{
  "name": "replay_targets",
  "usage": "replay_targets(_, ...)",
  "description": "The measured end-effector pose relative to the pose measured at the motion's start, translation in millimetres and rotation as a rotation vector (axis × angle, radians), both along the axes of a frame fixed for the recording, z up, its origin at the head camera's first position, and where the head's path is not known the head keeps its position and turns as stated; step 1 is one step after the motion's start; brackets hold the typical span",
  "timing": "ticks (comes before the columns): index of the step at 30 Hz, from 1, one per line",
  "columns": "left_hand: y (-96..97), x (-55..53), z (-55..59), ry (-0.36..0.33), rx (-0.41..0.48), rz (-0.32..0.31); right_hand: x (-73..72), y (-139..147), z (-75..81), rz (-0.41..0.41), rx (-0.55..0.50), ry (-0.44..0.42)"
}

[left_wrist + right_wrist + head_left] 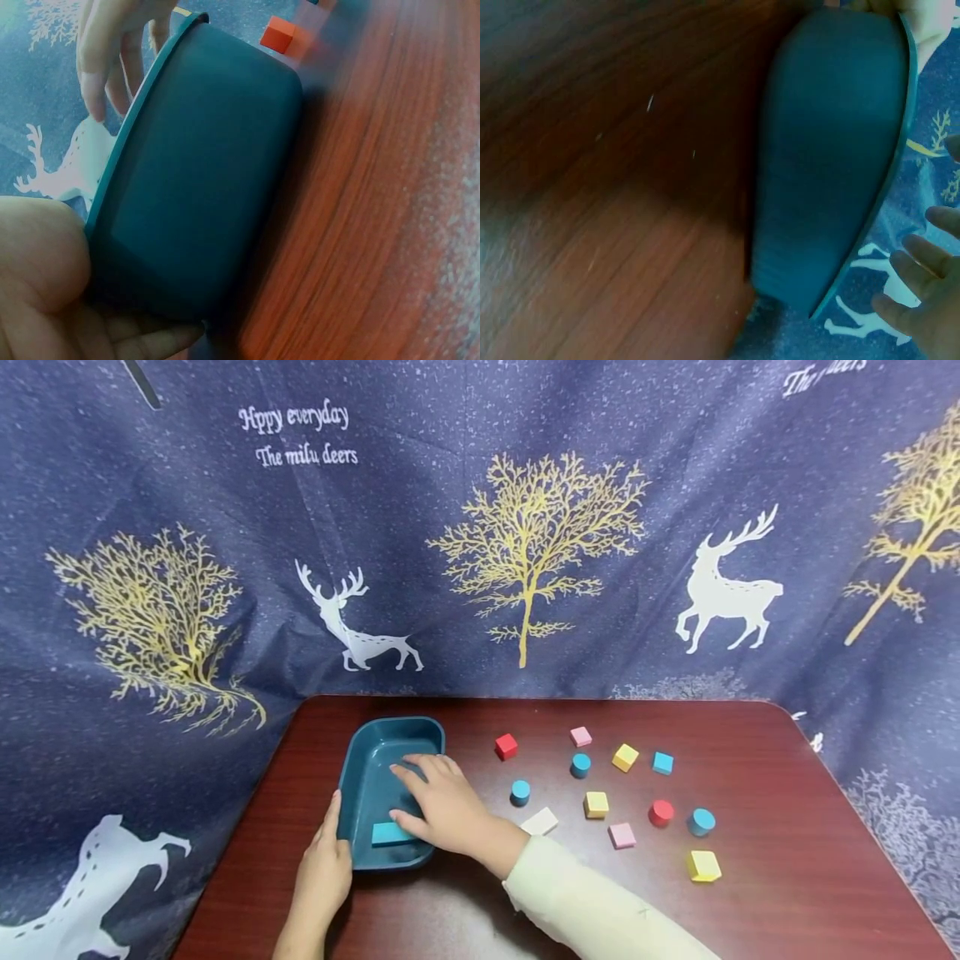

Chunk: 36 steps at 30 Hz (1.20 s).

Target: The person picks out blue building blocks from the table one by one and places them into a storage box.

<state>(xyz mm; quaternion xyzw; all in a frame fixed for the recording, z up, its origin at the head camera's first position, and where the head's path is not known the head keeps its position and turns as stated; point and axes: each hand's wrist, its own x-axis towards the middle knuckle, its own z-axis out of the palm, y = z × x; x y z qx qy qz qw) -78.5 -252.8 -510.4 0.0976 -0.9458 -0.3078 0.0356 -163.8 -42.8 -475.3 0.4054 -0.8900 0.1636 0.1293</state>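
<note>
A dark teal tray [367, 777] stands on the left part of the table. My left hand [324, 864] rests against the outside of its near left corner, fingers extended along the wall. Over the tray's right side is my right hand [442, 806], fingers spread apart and nothing between them. A light blue oblong block [388, 834] lies inside the tray at its near end, its right end hidden by the right thumb. In the left wrist view, the right hand's fingers [112, 71] hang down behind the rim.
Right of the tray lie scattered blocks: a white oblong block [541, 822] beside the right sleeve, a red cube [506, 747], a blue cylinder [521, 792], a yellow cube [596, 805], a pink block [622, 836] and several others. A patterned cloth [465, 610] hangs behind the table [810, 860].
</note>
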Motion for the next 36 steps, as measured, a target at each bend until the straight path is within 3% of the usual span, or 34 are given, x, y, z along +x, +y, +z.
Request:
replay_targets(12,0.3,-0.9,0.7,-0.034,0.016,0.022,-0.8,27.3,2.1,-0.051,-0.020,-0.074)
replay_targets(20,-0.3,-1.1,-0.3,-0.020,0.015,0.015,0.0,49.6,3.6,-0.097,-0.081,-0.147)
replay_targets(36,-1.7,-2.4,-0.1,-0.039,0.009,0.007,-1.3,98.6,0.1,-0.217,-0.209,-0.156)
